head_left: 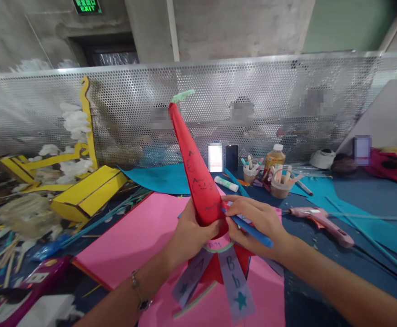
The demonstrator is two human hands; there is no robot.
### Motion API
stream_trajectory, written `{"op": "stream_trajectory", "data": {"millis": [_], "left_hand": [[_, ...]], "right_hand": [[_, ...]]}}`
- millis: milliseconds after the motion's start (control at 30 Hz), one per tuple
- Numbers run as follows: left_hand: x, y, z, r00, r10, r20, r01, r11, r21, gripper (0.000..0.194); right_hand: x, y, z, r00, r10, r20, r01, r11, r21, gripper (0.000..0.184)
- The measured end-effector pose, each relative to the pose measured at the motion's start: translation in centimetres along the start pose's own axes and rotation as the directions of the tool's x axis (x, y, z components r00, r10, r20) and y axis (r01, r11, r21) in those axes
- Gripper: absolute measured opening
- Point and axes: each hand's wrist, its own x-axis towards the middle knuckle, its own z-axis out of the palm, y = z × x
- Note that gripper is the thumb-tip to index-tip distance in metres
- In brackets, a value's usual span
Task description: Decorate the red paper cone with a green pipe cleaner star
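A tall red paper cone leans to the left, with dark drawn lines on its side and a green tip at the top. My left hand wraps around the cone's lower end. Between the fingers of my right hand is a blue marker, its writing end close to the cone's right side. Whether the marker touches the paper is hidden by my fingers. Below the cone hang lavender paper strips, lettered "A" and "B b" with green stars. Pink paper lies underneath.
To the right lies a pink glue gun with its cord. Cups of markers, a bottle, a glue stick and two phones stand or lie behind. At left are a yellow box and scraps. A perforated metal panel rises behind.
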Motion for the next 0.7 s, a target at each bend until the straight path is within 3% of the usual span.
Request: {"op": "stream_trajectory", "data": {"millis": [267, 467, 533, 600, 700], "left_hand": [[0.1, 0.1, 0.1, 0.999, -0.035, -0.024, 0.035, 0.999, 0.008, 0.056], [0.2, 0.9, 0.0, 0.999, -0.008, -0.034, 0.009, 0.999, 0.034, 0.052], [0.1, 1.1, 0.1, 0.998, 0.008, -0.067, -0.002, 0.996, 0.092, 0.049], [0.1, 1.2, 0.1, 0.996, 0.017, -0.086, -0.006, 0.992, 0.123, 0.047], [0.2, 1.2, 0.1, 0.993, -0.007, -0.122, 0.022, 0.993, 0.118, 0.049]], "right_hand": [[0.3, -0.3, -0.1, 0.999, 0.041, 0.008, -0.041, 0.999, 0.028, 0.016], [0.3, -0.5, -0.7, 0.952, 0.305, -0.036, -0.284, 0.918, 0.275, 0.007], [0.3, -0.3, -1.0, 0.939, 0.334, -0.08, -0.297, 0.907, 0.299, 0.005], [0.4, -0.2, -1.3, 0.951, 0.281, -0.13, -0.248, 0.942, 0.225, 0.009], [0.6, -0.5, -1.6, 0.991, 0.089, -0.104, -0.08, 0.993, 0.088, 0.017]]}}
